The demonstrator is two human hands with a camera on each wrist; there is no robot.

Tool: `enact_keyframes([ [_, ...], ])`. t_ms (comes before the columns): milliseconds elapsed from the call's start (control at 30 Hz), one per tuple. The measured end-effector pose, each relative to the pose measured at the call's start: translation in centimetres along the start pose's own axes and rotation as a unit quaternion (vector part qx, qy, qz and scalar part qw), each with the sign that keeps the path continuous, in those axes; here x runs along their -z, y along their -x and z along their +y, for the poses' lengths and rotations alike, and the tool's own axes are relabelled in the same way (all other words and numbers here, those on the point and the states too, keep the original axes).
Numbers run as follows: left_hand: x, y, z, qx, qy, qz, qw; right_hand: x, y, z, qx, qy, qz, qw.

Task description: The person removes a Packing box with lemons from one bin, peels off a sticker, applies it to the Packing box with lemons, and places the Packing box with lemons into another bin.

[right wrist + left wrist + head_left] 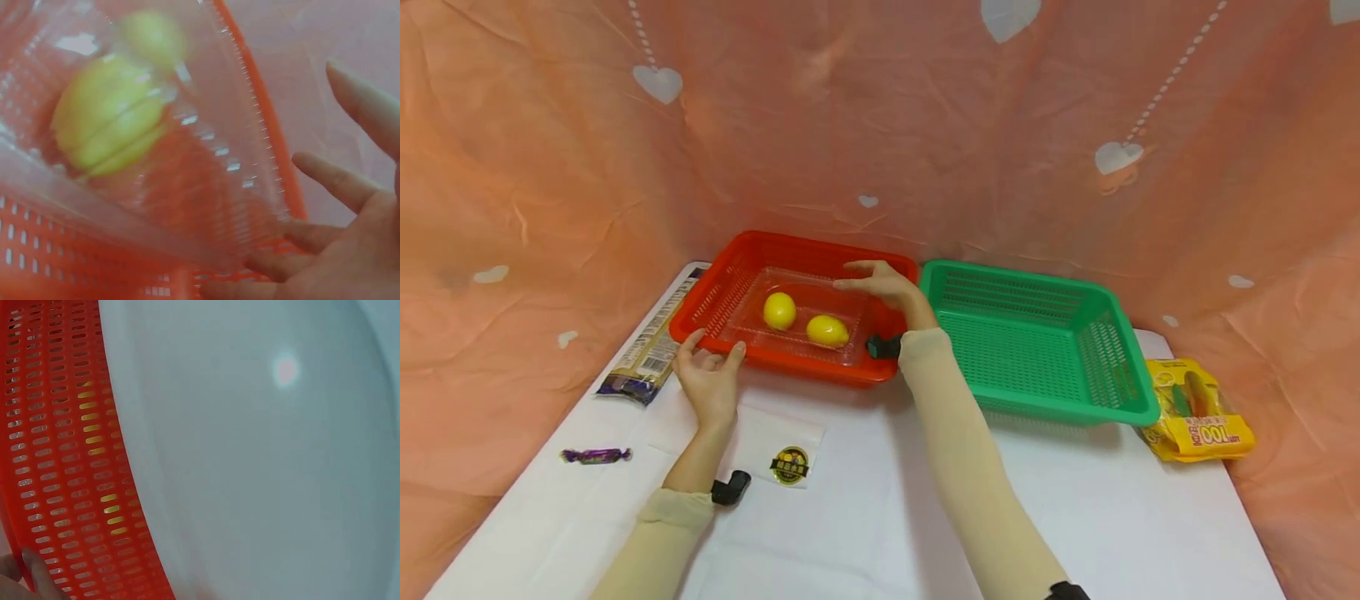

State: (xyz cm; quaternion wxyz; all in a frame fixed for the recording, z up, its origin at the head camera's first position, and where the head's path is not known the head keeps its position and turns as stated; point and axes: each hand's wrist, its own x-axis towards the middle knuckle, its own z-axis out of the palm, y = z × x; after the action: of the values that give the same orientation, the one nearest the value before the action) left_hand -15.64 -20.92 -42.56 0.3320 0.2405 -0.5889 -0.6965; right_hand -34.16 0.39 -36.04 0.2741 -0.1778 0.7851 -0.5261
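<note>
My left grip (707, 387) pinches the red basket's (820, 371) rim at its near-left corner; within lies a clear box (807, 293) with two yellow fruits (827, 331). My right grip (889, 287) is spread wide by the box's right end. The box, probably light, slick and easily dented, is best taken by opposite edges, gently.
</note>
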Motion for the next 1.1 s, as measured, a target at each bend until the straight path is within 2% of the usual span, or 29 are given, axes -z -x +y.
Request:
enact_keyframes([
  [133, 0.0, 0.2, 0.0, 0.0, -0.002, 0.001, 1.0, -0.1, -0.2, 0.6, -0.04, -0.008, 0.007, 0.9992],
  [333, 0.0, 0.3, -0.2, 0.001, 0.009, 0.005, 0.9999, 0.0, -0.2, 0.8, -0.093, 0.012, 0.007, 0.9956],
  [467, 0.0, 0.2, -0.2, 0.001, 0.015, 0.005, 0.9999, 0.1, 0.1, 1.0, -0.113, -0.009, 0.002, 0.9936],
  [600, 0.0, 0.2, -0.3, -0.005, 0.015, 0.004, 0.9999, 0.1, 0.0, 1.2, -0.112, -0.032, -0.006, 0.9932],
  [767, 0.1, 0.2, -0.2, -0.005, 0.015, 0.006, 0.9999, 0.0, -0.1, 1.2, -0.095, -0.025, -0.013, 0.9951],
  [900, 0.0, 0.2, -0.2, -0.003, 0.021, 0.007, 0.9997, 0.0, -0.1, 1.0, -0.078, -0.024, -0.002, 0.9966],
  [1100, -0.1, 0.1, -0.2, 0.003, 0.023, 0.006, 0.9997, 0.9, 0.2, 0.3, -0.065, -0.061, 0.013, 0.996],
])
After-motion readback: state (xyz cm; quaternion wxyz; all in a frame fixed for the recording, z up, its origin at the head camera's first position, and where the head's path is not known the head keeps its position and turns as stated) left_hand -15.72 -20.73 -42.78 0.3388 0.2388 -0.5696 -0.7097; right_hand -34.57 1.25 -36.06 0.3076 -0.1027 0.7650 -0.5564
